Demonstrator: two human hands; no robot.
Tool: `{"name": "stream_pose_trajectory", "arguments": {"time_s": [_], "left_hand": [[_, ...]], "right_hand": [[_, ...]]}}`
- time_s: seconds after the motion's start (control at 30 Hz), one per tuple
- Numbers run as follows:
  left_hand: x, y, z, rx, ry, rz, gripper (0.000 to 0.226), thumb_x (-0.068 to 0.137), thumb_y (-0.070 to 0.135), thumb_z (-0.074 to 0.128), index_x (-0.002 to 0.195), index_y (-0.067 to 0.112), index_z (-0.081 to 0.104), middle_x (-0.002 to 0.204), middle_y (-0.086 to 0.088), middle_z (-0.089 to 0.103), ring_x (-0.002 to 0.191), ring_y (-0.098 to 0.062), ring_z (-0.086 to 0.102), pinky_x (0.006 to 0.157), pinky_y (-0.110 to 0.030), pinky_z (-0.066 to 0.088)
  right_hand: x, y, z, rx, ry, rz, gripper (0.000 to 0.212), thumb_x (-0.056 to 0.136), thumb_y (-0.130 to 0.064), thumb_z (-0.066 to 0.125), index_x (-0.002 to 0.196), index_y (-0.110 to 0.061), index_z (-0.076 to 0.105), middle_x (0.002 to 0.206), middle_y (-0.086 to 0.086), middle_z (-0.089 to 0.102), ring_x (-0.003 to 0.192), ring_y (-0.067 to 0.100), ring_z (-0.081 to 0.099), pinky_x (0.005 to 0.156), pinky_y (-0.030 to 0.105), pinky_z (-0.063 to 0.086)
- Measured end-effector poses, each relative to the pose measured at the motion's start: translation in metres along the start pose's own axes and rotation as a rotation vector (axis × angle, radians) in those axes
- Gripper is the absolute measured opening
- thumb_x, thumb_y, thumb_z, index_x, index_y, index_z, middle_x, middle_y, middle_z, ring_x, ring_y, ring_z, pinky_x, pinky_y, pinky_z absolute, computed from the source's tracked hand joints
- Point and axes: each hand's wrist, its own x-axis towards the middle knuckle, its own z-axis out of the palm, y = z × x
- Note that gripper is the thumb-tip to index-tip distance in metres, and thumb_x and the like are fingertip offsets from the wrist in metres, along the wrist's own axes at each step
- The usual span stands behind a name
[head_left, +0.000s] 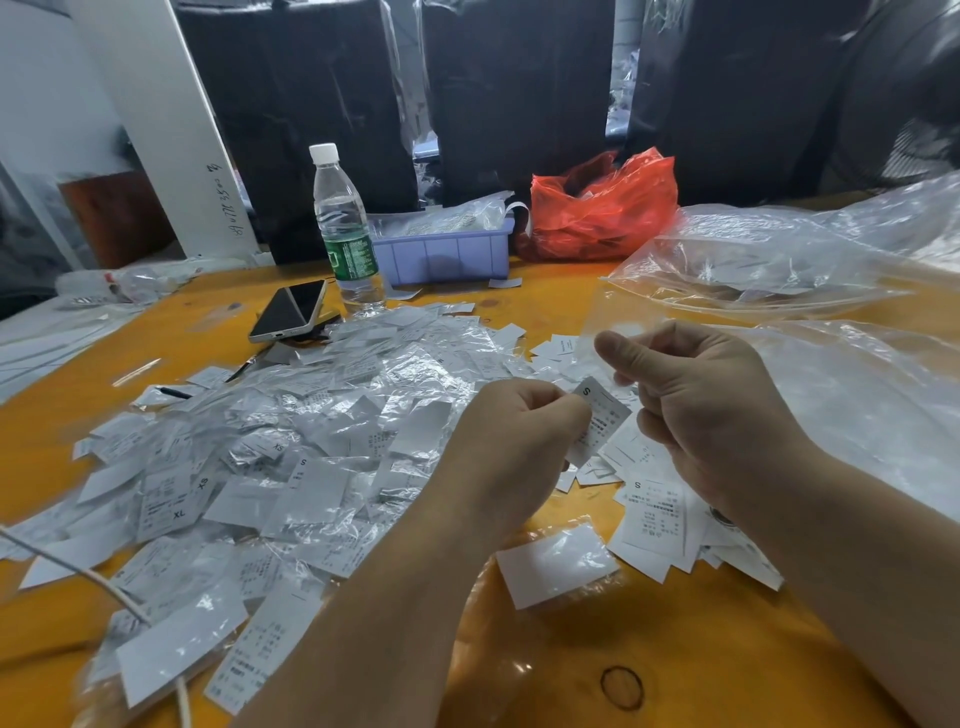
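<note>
Orange wood formed the table (717, 654) where the work lay, with dark wrapped bundles standing behind it. Just above that surface, between the two hands, a white size label (598, 422) marked S hung tilted, its left edge pinched by the curled fingers of the left hand (519, 441). The right hand (701, 410) was close beside it, thumb and forefinger pressed together on a small clear sleeve (618, 325) that rose from them, the other fingers curled under. Loose labels (657, 514) lay below the right wrist, and a wide heap of bagged labels (311, 426) spread to the left. Farther back stood a phone (288, 310), a water bottle (345, 223), a purple bin (447, 257) and a red bag (602, 208). Large clear bags (753, 270) lay to the right.
</note>
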Motion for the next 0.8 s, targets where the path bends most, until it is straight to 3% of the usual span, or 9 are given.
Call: {"name": "stream_pose_trajectory", "arguments": {"time_s": [0.1, 0.27, 0.47, 0.67, 0.8], "left_hand": [[0.0009, -0.0010, -0.0003, -0.020, -0.002, -0.007, 0.031, 0.070, 0.032, 0.051, 0.072, 0.004, 0.066, 0.059, 0.001, 0.055, 0.050, -0.010, 0.043, 0.055, -0.032, 0.039], [0.0022, 0.0006, -0.0007, -0.113, -0.097, -0.068, 0.020, 0.069, 0.029, 0.054, 0.056, 0.018, 0.065, 0.058, 0.006, 0.062, 0.045, -0.002, 0.047, 0.055, -0.025, 0.046], [0.0011, 0.0034, -0.0025, -0.172, -0.134, -0.095, 0.018, 0.067, 0.026, 0.056, 0.052, 0.019, 0.062, 0.059, 0.005, 0.063, 0.045, -0.004, 0.048, 0.056, -0.023, 0.048], [0.0005, 0.0050, -0.0022, -0.145, -0.092, -0.111, 0.017, 0.067, 0.027, 0.056, 0.054, 0.020, 0.065, 0.056, 0.004, 0.062, 0.043, -0.002, 0.047, 0.059, -0.026, 0.049], [0.0006, 0.0044, -0.0032, -0.145, -0.037, -0.128, 0.022, 0.082, 0.015, 0.055, 0.062, 0.014, 0.063, 0.041, 0.012, 0.049, 0.038, -0.002, 0.042, 0.058, -0.028, 0.044]], "right_hand": [[-0.0003, 0.0000, 0.0000, -0.009, -0.001, 0.004, 0.029, 0.065, -0.032, 0.080, 0.064, -0.014, 0.057, 0.039, -0.010, 0.045, 0.034, 0.008, 0.021, 0.036, 0.021, 0.024], [0.0000, -0.0012, 0.0004, -0.003, 0.026, 0.014, 0.031, 0.063, -0.032, 0.080, 0.060, -0.015, 0.054, 0.040, -0.009, 0.045, 0.036, 0.009, 0.022, 0.036, 0.022, 0.024], [-0.0001, -0.0020, 0.0008, -0.021, 0.042, 0.030, 0.031, 0.063, -0.034, 0.081, 0.048, -0.022, 0.056, 0.043, -0.009, 0.045, 0.038, 0.008, 0.027, 0.037, 0.022, 0.028], [-0.0014, -0.0033, 0.0015, -0.012, 0.025, 0.014, 0.031, 0.061, -0.034, 0.080, 0.048, -0.021, 0.056, 0.042, -0.009, 0.044, 0.036, 0.007, 0.027, 0.036, 0.022, 0.027], [-0.0034, -0.0041, 0.0025, 0.004, -0.027, -0.019, 0.032, 0.061, -0.032, 0.079, 0.059, -0.014, 0.053, 0.040, -0.009, 0.044, 0.034, 0.007, 0.024, 0.035, 0.021, 0.024]]}}
